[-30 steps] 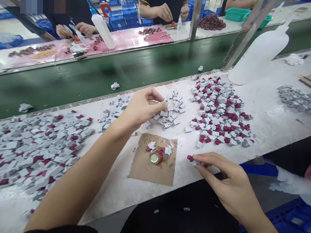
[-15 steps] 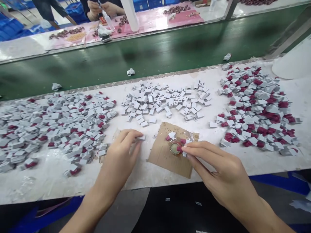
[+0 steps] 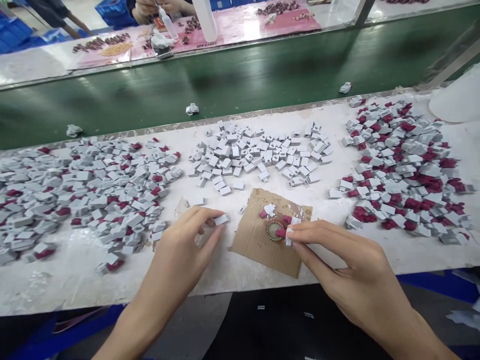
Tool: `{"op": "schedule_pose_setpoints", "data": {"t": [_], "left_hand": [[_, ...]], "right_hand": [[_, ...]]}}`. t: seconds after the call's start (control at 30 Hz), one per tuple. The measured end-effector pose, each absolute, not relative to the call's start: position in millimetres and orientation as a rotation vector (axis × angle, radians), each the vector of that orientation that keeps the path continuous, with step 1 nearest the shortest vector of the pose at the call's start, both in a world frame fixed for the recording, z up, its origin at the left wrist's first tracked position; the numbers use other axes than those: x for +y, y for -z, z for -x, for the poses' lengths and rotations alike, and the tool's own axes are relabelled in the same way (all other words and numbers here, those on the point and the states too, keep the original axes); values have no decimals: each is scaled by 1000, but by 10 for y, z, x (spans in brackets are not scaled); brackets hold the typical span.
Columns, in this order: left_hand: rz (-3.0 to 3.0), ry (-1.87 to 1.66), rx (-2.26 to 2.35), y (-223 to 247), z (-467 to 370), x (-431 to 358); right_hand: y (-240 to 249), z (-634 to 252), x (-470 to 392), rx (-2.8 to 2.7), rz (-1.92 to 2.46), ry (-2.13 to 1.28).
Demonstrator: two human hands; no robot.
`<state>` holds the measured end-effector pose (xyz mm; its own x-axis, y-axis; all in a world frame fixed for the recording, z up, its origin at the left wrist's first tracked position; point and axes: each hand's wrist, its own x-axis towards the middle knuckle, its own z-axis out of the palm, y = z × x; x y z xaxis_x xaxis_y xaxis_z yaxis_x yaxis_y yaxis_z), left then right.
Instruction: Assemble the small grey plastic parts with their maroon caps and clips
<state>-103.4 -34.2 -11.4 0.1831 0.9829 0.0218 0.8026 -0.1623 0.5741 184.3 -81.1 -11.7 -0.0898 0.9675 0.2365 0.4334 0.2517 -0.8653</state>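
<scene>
My left hand (image 3: 191, 240) pinches a small light-grey plastic block (image 3: 221, 219) between thumb and fingertips, just above the table left of the cardboard. My right hand (image 3: 337, 250) is closed on a small grey and dark-red plastic piece (image 3: 288, 237), its red end over a round bottle cap (image 3: 275, 230) that holds something pale. The cap lies on a torn piece of brown cardboard (image 3: 266, 255). Two more grey and dark-red pieces rest there: one behind the cap (image 3: 267, 211), another (image 3: 293, 220) close to my right fingertips.
Grey blocks (image 3: 255, 150) are heaped behind the cardboard. Piles of grey and dark-red pieces lie to the left (image 3: 93, 185) and right (image 3: 408, 175). A green conveyor belt (image 3: 262, 75) runs behind, carrying several pieces. Across it, a person's hands (image 3: 161, 7) work at a pink-covered table.
My left hand has lifted slightly with the grey block, which shows more clearly between the fingers. The right hand's red-ended piece stays at the bottle cap. The camera view has shifted slightly.
</scene>
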Motion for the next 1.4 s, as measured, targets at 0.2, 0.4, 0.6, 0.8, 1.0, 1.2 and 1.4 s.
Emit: {"op": "schedule_pose_setpoints", "data": {"t": [0.2,0.4,0.6,0.8,1.0,1.2,1.4], "left_hand": [[-1316,-784,1218,-37,550,-201],[-992,-775,906,-15,130,-107],[-1001,-771,867,-12,53,-106],[-1077,-772,925,-18,49,-94],[-1325,-750,896,-167,85,-35],[-1717,-659,909,-293,64,473],[-2021,-668,1464,-211,-138,1720]], "right_hand": [[48,-1962,-679,-1221,1319,-1101],[86,-2053,-515,-970,1219,-1286],[101,-2057,-530,-924,1189,-1320],[56,-2077,-513,-1021,1211,-1305],[-122,-2104,-454,-1225,1183,-1242],[-225,-2228,-1,-1405,1234,-1156],[-122,-2382,1452,-1669,1750,-404]]}}
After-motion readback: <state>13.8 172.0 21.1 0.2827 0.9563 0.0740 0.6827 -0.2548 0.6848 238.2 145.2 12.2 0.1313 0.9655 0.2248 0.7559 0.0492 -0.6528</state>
